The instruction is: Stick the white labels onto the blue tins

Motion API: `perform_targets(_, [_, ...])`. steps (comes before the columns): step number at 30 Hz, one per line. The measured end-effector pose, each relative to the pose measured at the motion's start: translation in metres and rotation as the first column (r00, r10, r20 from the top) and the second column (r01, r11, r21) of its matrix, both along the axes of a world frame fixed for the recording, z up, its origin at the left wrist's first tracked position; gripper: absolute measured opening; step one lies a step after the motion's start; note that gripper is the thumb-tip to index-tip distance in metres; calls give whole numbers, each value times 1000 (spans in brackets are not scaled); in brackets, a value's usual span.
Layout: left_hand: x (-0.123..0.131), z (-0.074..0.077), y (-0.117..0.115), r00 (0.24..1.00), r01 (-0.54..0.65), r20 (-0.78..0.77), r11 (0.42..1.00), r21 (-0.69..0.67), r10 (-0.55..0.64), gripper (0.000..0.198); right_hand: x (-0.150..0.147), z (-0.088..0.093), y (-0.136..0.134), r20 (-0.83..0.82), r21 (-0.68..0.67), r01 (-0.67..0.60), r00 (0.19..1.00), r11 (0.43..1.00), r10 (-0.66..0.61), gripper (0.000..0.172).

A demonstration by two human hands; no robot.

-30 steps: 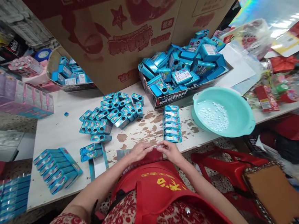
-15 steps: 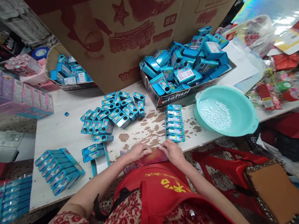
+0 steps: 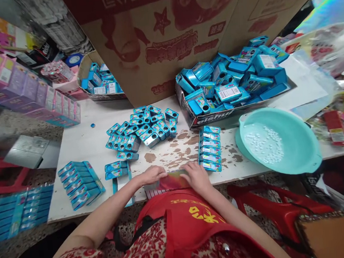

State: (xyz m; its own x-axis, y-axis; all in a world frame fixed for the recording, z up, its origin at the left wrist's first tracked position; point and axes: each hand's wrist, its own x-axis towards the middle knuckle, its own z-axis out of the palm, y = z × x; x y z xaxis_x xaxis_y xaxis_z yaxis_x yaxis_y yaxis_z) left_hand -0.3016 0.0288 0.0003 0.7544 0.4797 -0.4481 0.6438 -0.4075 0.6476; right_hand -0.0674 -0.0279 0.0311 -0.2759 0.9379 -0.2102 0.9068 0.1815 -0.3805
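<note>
A glossy red printed sheet (image 3: 173,180) lies at the table's front edge, against the red apron. My left hand (image 3: 153,175) pinches its left end, fingers closed. Over the right end, my right hand (image 3: 196,177) has curled fingers pressed on the sheet, thumb along its edge. Just beyond the right hand stands a row of small blue candy boxes (image 3: 210,149). Left of my left hand, two blue boxes (image 3: 115,170) rest on a blue-and-white backing card. Farther back is a loose cluster of blue boxes (image 3: 148,127), many with dark round holes on top.
A packed block of blue boxes (image 3: 81,184) sits at the table's left. Behind, an open carton (image 3: 215,117) is heaped with more, beside a tall brown cardboard box (image 3: 138,80). The turquoise basin (image 3: 297,135) at right holds small white pellets. A red stool (image 3: 264,205) stands below.
The view has turned slightly left, so the table's things sit farther right in the picture. My right hand now lies flatter over the sheet's right end; my left hand keeps its hold.
</note>
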Motion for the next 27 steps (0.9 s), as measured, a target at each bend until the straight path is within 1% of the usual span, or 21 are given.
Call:
perform_targets(2, [-4, -1, -1, 999, -10, 36, 999, -45, 11, 50, -7, 2, 6, 45, -77, -39, 998, 996, 42, 18])
perform_targets(4, [-10, -1, -1, 998, -32, 48, 996, -82, 36, 48, -10, 4, 10, 71, -120, -22, 997, 992, 30, 22])
perform_targets(7, [-24, 3, -1, 993, -99, 55, 983, -152, 108, 48, -9, 4, 12, 79, -151, -3, 997, 989, 15, 21])
perform_targets(11, [-42, 7, 1, 980, -154, 68, 936, -317, 185, 47, -8, 1, 14, 82, -189, 7, 997, 982, 9, 23])
perform_targets(15, [-59, 4, 5, 964, -250, -9, 886, -390, 267, 44, -9, -3, 15, 64, -231, 39, 998, 972, -25, 22])
perform_targets(19, [-78, -2, 9, 944, -325, -98, 848, -418, 314, 45, -8, -5, 16, 48, -254, 70, 997, 965, -60, 21])
perform_targets(21, [-83, -3, 10, 932, -360, -130, 834, -419, 337, 43, -8, -6, 15, 36, -261, 83, 996, 962, -76, 21])
perform_targets(22, [-84, -3, 9, 922, -383, -117, 830, -405, 368, 39, -8, -6, 15, 26, -265, 87, 996, 960, -83, 22])
perform_targets(24, [-80, -5, 8, 887, -441, -35, 823, -358, 461, 34, -8, -7, 15, 7, -271, 95, 995, 958, -97, 22])
perform_targets(26, [-71, -7, 4, 852, -483, 53, 822, -300, 520, 39, -7, -9, 14, -10, -271, 108, 993, 957, -115, 22])
perform_targets(27, [-67, -9, 2, 850, -486, 75, 830, -273, 522, 39, -7, -9, 13, -19, -269, 114, 992, 956, -124, 22])
